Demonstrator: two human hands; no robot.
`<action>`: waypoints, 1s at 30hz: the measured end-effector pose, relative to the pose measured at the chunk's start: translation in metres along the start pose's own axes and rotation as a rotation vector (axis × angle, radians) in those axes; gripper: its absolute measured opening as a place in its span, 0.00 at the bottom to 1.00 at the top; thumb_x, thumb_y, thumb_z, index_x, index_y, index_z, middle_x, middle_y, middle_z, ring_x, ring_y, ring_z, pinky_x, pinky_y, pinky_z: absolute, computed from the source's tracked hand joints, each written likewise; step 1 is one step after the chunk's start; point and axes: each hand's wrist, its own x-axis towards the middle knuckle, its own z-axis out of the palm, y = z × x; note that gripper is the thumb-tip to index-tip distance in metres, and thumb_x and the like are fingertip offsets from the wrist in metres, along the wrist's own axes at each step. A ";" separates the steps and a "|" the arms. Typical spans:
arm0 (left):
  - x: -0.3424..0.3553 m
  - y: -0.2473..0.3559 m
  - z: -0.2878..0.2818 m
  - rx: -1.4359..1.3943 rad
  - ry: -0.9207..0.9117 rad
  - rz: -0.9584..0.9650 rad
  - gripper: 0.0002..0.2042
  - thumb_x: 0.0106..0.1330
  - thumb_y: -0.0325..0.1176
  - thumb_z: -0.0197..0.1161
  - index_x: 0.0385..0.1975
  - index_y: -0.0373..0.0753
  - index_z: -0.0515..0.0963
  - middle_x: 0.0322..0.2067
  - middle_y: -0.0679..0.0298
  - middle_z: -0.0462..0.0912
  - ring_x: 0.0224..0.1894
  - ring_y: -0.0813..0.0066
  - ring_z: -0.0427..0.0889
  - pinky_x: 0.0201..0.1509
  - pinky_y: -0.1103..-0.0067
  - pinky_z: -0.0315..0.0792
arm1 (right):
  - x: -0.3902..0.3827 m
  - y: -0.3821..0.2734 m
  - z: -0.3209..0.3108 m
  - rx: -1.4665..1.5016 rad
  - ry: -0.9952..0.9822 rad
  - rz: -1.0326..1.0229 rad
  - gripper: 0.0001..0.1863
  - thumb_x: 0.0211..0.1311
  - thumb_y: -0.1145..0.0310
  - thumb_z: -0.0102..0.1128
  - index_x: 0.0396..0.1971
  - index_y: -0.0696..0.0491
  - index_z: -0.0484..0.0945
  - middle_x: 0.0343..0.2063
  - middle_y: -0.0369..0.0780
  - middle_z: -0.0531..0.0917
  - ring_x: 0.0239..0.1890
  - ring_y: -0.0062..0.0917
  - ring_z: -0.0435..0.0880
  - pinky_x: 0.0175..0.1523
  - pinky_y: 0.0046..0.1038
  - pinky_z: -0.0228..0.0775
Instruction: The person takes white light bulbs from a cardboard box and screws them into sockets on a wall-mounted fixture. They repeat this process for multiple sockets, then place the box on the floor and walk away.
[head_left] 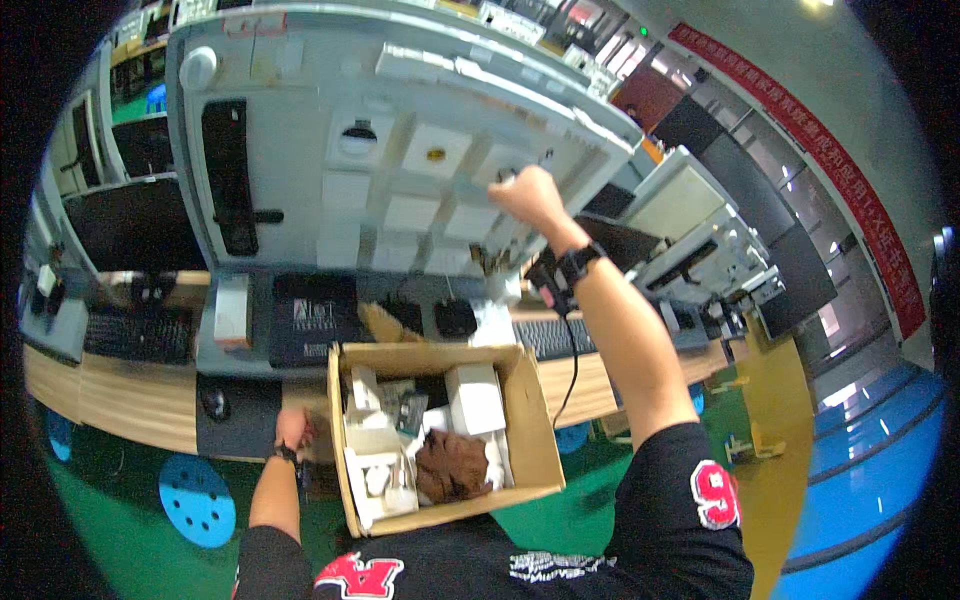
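My right hand (528, 198) is raised to the grey vertical board (280, 150), fingers closed at a small dark round fitting (505, 174) among white square plates (437, 151); what they grip is hidden. My left hand (294, 430) is low at the table edge, fingers curled beside the left side of an open cardboard box (542, 430); whether they hold anything is unclear. The box contains white cartons (475, 400), a green item (410, 414) and crumpled brown material (450, 462).
Keyboards (138, 333) (555, 338), monitors (125, 225), a mouse (215, 400), a black case (312, 318) and a dangling cable (572, 375) lie around the wooden bench (150, 410). A blue stool (197, 500) is below. More equipment panels (680, 275) stand at the right.
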 end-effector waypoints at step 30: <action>0.027 -0.027 0.006 -0.235 -0.074 -0.353 0.20 0.64 0.44 0.45 0.22 0.32 0.73 0.15 0.55 0.75 0.12 0.69 0.68 0.14 0.72 0.59 | -0.211 0.070 0.090 0.361 -0.662 0.038 0.25 0.55 0.63 0.55 0.50 0.63 0.67 0.42 0.51 0.77 0.41 0.35 0.80 0.44 0.31 0.73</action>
